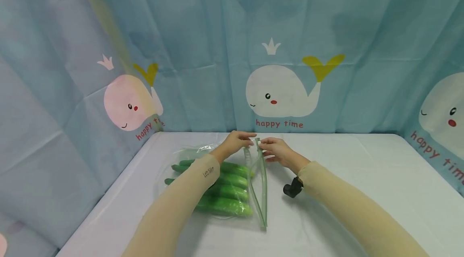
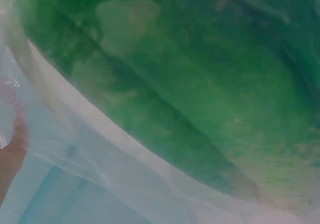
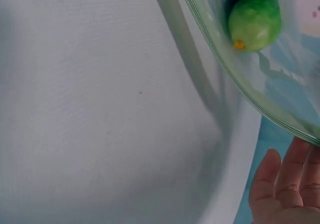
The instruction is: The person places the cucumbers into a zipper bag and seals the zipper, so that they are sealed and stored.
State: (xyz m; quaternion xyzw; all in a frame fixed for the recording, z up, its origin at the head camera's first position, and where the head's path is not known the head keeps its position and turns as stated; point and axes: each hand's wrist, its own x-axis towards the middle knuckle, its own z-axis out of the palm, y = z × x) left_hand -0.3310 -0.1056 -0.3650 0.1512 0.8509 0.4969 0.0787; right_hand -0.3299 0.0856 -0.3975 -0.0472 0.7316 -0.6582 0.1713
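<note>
A clear zip bag (image 1: 203, 156) lies on the white table (image 1: 362, 176) with several green cucumbers (image 1: 226, 192) inside. Its green zip strip (image 1: 263, 186) runs along the right side, raised at the far end. My left hand (image 1: 236, 142) and my right hand (image 1: 272, 150) meet at that far end of the strip, and both pinch it between fingers and thumb. In the left wrist view a cucumber (image 2: 200, 94) fills the frame behind the bag film. The right wrist view shows the zip strip (image 3: 240, 79), one cucumber end (image 3: 254, 18) and my fingers (image 3: 285, 184).
A blue curtain with whale prints (image 1: 282, 92) closes the table on the back and both sides. A small black camera (image 1: 291, 188) sits on my right wrist. Bare table (image 3: 90, 109) spreads to the right of the bag.
</note>
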